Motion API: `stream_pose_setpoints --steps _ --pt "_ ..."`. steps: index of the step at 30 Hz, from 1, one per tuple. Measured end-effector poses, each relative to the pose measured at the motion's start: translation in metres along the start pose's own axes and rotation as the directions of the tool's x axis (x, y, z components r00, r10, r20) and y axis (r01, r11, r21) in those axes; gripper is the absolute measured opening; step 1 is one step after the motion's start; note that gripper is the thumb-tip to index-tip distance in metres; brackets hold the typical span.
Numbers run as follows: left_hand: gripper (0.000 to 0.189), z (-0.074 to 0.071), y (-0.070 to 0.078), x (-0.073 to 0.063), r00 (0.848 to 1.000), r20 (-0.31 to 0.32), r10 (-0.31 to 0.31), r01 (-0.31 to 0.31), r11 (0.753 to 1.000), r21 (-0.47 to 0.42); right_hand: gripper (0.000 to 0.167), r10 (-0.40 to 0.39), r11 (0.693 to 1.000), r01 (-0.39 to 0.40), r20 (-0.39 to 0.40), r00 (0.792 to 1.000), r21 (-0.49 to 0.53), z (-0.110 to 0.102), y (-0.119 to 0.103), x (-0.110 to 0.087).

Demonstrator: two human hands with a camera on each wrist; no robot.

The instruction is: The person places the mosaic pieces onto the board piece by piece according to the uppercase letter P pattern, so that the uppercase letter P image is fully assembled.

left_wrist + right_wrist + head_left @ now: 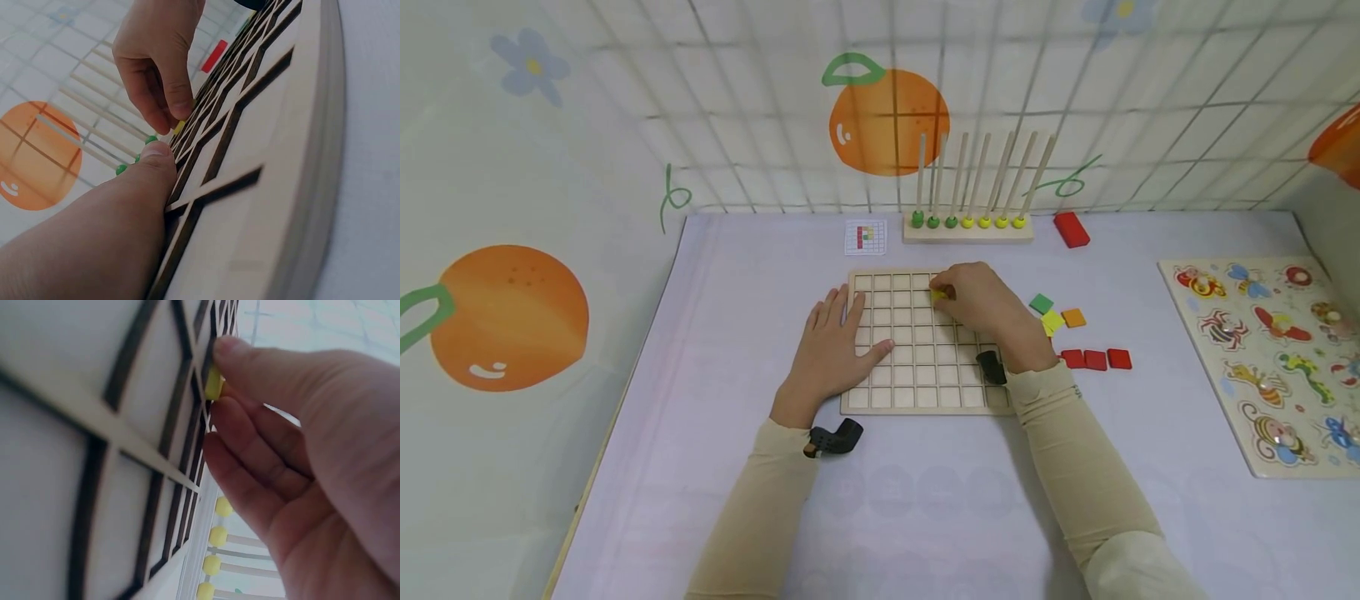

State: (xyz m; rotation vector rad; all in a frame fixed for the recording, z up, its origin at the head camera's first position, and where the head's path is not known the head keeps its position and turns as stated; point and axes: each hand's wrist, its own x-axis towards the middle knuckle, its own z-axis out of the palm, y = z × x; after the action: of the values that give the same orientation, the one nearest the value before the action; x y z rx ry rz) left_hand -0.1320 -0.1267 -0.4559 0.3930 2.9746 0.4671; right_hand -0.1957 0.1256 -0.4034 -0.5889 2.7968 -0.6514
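A wooden grid board [925, 411] with square cells lies on the table. Spread flat along its left side, my left hand [835, 354] presses the frame, with the thumb over the cells. At the board's far edge, right of centre, my right hand [977, 296] pinches a small yellow square tile [937, 295] between thumb and fingers. In the right wrist view the yellow tile [214, 384] stands on edge, right at a cell's dividers. The right forearm and wrist camera hide the board's right part.
Right of the board lie a green tile [1041, 303], yellow tiles [1052, 320], an orange tile [1073, 317] and red tiles [1095, 360]. Behind stand a pattern card [865, 238], a pegged bead rack [967, 235] and a red block [1071, 230]. An insect puzzle [1191, 321] lies far right.
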Motion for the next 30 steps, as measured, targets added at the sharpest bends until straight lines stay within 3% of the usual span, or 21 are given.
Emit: stream_pose_setpoints --steps 14,30 --pt "0.095 0.0001 -0.0001 0.0005 1.000 -0.001 0.000 0.000 1.000 0.005 0.031 0.032 0.999 -0.031 -0.032 0.999 0.030 -0.0018 -0.0014 -0.0034" --pt "0.095 0.0000 0.0006 0.0002 1.000 0.006 -0.001 0.001 1.000 -0.002 0.035 0.043 0.998 -0.043 0.002 0.999 0.046 -0.0066 0.0001 -0.0059"
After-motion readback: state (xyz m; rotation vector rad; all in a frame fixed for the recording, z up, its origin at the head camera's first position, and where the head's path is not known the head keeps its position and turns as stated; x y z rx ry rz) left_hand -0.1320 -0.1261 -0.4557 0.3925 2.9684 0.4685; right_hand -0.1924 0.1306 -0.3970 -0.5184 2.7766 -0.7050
